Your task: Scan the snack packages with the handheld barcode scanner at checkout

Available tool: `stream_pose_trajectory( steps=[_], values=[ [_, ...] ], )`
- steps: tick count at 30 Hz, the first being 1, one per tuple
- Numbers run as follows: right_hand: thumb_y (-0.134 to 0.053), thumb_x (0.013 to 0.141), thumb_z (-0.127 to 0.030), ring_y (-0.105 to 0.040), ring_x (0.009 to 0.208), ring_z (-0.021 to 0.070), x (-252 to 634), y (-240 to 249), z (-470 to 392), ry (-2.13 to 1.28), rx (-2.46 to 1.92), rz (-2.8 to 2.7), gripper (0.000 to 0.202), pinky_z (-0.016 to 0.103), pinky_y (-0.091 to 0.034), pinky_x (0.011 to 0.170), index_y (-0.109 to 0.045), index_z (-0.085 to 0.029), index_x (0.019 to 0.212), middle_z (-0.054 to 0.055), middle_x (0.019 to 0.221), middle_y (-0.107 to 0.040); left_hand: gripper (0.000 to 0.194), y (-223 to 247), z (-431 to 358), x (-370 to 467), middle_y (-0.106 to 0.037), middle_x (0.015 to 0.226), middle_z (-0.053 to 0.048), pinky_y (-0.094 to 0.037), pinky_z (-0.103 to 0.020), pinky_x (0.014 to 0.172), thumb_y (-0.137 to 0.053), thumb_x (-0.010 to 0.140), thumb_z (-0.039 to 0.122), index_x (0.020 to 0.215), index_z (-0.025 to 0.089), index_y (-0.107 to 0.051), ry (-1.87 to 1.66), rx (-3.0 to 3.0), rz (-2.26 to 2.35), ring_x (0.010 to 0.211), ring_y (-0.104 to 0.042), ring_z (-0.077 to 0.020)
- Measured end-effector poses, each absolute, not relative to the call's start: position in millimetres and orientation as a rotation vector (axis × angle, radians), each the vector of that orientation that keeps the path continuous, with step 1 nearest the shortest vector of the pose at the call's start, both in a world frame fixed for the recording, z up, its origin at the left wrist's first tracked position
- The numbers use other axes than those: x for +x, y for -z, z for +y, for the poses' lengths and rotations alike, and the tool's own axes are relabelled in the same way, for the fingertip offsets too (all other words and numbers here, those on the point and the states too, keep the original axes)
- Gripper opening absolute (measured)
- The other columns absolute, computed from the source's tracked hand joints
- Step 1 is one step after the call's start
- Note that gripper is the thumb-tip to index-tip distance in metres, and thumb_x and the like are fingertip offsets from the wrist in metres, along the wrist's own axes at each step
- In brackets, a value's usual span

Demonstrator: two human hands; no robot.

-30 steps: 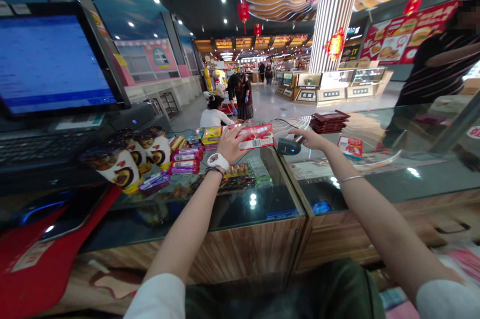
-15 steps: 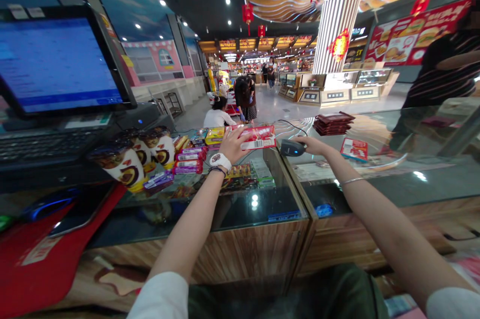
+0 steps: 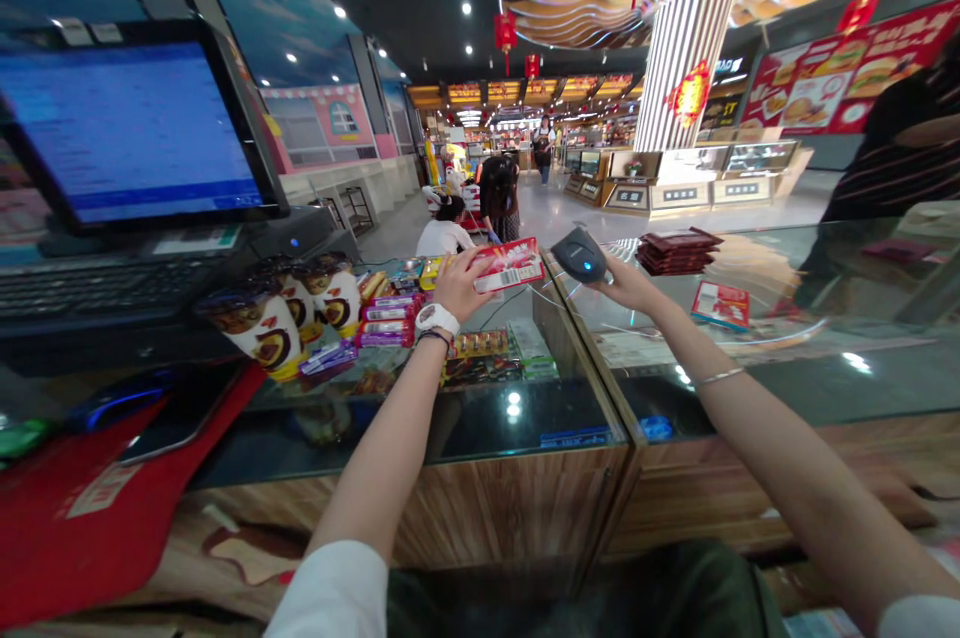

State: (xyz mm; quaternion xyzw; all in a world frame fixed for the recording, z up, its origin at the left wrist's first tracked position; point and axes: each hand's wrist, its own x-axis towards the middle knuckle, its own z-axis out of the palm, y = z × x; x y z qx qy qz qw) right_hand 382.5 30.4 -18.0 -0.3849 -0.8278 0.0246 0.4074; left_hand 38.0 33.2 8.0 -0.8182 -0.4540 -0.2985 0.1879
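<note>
My left hand (image 3: 459,288) is closed on a flat red packet (image 3: 510,265), its barcode side turned toward me, above the glass counter. My right hand (image 3: 628,286) grips the handle of a dark barcode scanner (image 3: 580,256), whose blue light shows. The scanner's head is just right of the packet, apart from it. Left of my left hand lie purple-wrapped snack packs (image 3: 388,320) and several snack cups (image 3: 262,330) with dark lids. Another red packet (image 3: 720,305) lies flat to the right of my right hand.
A monitor (image 3: 142,128) and keyboard (image 3: 112,288) stand at left, with a phone (image 3: 184,410) on a red mat (image 3: 82,548). Dark red packs (image 3: 677,251) are stacked on the right counter. People are beyond the counter, one near its right side (image 3: 892,148).
The scanner has been lifted and tilted upward, its head now beside the packet's right end. The packet has tipped slightly, its right end higher. The view has shifted a little.
</note>
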Motion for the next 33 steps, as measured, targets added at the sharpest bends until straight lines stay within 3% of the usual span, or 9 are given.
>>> stream_pose_trajectory(
  steps=[5, 10, 14, 18, 33],
  values=[
    [-0.056, 0.089, -0.047, -0.056, 0.124, 0.0332, 365.5, 13.3, 19.0, -0.066, -0.944, -2.031, 0.055, 0.051, -0.045, 0.105, -0.050, -0.018, 0.137, 0.014, 0.137, -0.060, 0.055, -7.8, 32.5, 36.5, -0.052, 0.148, -0.008, -0.022, -0.054, 0.122, -0.069, 0.079, 0.033, 0.133, 0.028, -0.061, 0.843, -2.304, -1.285, 0.136, -0.048, -0.0294],
    [-0.056, 0.089, -0.044, -0.058, 0.122, 0.0340, 355.8, 8.1, 9.1, -0.035, -0.932, -2.054, 0.058, 0.049, -0.047, 0.102, -0.047, -0.019, 0.140, 0.013, 0.133, -0.063, 0.056, -7.1, 33.0, 35.6, -0.052, 0.148, -0.008, -0.023, -0.054, 0.122, -0.070, 0.079, 0.033, 0.133, 0.028, -0.060, 0.835, -2.309, -1.277, 0.137, -0.047, -0.0291],
    [-0.058, 0.085, -0.039, -0.067, 0.101, 0.0330, 349.7, 1.6, -0.3, 0.011, -1.084, -2.180, 0.042, 0.041, -0.052, 0.084, -0.060, -0.020, 0.122, 0.011, 0.108, -0.073, 0.054, -6.9, 34.5, 34.7, -0.052, 0.148, -0.009, -0.023, -0.053, 0.122, -0.070, 0.078, 0.033, 0.131, 0.027, -0.062, 0.842, -2.301, -1.288, 0.137, -0.047, -0.0292],
    [-0.059, 0.084, -0.040, -0.069, 0.087, 0.0290, 341.4, -2.9, -8.1, 0.099, -1.196, -2.311, 0.028, 0.034, -0.049, 0.072, -0.065, -0.023, 0.106, 0.007, 0.092, -0.074, 0.054, -7.0, 34.5, 32.7, -0.052, 0.148, -0.009, -0.024, -0.053, 0.121, -0.071, 0.078, 0.032, 0.131, 0.028, -0.062, 0.850, -2.300, -1.308, 0.137, -0.047, -0.0294],
    [-0.059, 0.086, -0.042, -0.069, 0.079, 0.0272, 331.8, -1.6, -13.1, 0.251, -1.280, -2.375, 0.023, 0.031, -0.042, 0.064, -0.062, -0.023, 0.098, 0.006, 0.088, -0.074, 0.054, -2.0, 37.3, 27.2, -0.054, 0.146, -0.010, -0.023, -0.056, 0.121, -0.073, 0.076, 0.032, 0.128, 0.026, -0.063, 0.812, -2.264, -1.343, 0.135, -0.049, -0.0303]
  ],
)
